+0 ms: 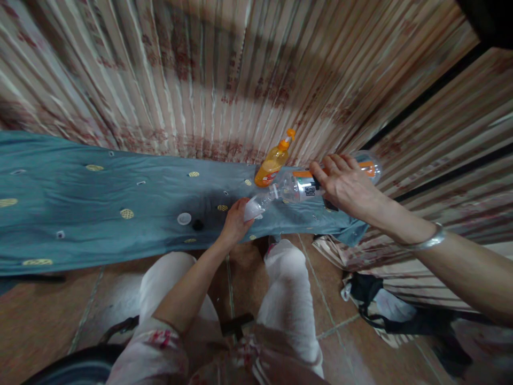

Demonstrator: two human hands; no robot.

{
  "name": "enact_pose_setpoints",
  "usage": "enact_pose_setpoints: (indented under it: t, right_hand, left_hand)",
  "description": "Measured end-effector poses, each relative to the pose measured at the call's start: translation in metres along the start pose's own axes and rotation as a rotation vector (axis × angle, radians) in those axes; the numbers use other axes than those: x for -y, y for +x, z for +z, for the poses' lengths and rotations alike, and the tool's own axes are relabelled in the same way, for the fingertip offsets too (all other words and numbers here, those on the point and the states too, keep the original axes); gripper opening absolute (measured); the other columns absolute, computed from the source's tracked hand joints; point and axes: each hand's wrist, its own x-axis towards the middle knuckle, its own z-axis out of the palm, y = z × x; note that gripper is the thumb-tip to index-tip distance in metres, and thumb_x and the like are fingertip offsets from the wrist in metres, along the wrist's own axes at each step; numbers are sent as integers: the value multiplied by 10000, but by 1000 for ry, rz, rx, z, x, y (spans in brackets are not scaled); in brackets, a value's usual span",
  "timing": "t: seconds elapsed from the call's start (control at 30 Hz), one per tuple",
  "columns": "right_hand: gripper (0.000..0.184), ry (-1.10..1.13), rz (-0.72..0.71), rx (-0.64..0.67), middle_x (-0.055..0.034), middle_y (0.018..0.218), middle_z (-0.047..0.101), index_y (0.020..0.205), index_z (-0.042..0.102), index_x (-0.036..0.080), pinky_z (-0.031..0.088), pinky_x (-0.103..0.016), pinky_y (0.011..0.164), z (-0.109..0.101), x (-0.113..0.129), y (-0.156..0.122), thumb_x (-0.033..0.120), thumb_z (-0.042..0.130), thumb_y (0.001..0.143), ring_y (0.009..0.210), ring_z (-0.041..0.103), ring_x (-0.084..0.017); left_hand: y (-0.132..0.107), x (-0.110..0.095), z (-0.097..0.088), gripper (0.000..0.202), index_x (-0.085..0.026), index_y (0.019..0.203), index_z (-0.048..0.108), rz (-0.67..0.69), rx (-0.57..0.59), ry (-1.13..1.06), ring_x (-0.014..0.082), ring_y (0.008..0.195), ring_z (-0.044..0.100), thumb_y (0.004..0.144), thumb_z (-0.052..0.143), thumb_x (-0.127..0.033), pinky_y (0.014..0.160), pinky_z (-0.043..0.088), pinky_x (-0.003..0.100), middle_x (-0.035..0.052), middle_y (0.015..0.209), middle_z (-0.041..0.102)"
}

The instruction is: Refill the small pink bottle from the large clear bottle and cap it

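Where the neck of the clear bottle (298,188) meets the small clear container (259,205), right of the frame's centre, see-through plastic and blur make the edges hard to read; I cannot tell whether the two touch. The right hand (347,179) covers the middle of the bottle and much of its label, and a dark object (331,205) just below that hand is mostly hidden. The right forearm runs off the right edge.

The right hand is closed around the bottle, fingers over its upper side. The left hand (235,220) is curled narrowly round the container's base, some fingers out of sight behind it.

The right arm reaches in from the right (a silver bracelet (435,238) circles the wrist), holding the bottle slanted, neck towards the lower left. The left forearm rises from the bottom, tilting the container's mouth up and right. Just behind stands an orange bottle (269,170) on the blue cloth (100,192); a white disc (184,218) lies left of centre.
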Motion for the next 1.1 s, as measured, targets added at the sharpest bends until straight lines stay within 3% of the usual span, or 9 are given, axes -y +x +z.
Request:
enact_pose_setpoints:
  t: [0.33,0.5,0.8,1.1]
  right_hand:
    - [593,21,5,-5,-280,1321,733,1578,545,22,418,-505,1075,-1,0,0,154,526,1000,1224,635,-392]
    - [567,12,9,12,-273,1317,733,1560,562,22,416,-488,1080,-3,1,1,102,485,1004,1225,642,-377]
    - [566,-11,3,-30,-249,1290,750,1552,568,61,436,-502,1076,0,0,0,159,529,997,1216,648,-382]
    - [568,-30,2,-5,-258,1281,742,1556,560,27,431,-492,1072,-5,1,1,108,482,1000,1202,650,-381]
  left_hand:
    - [0,1,0,651,-236,1448,632,2,12,-17,349,1355,747,838,822,-111,1229,594,565,135,1472,749]
    - [1,-3,-1,677,-212,1467,618,-31,27,4,367,1408,728,832,815,-84,1252,579,586,164,1520,730]
    - [0,4,2,663,-254,1457,624,8,4,-8,359,1387,732,836,815,-121,1237,589,574,128,1504,734]
    - [1,4,1,668,-236,1467,623,4,13,-8,365,1386,727,838,817,-126,1241,579,584,147,1502,730]
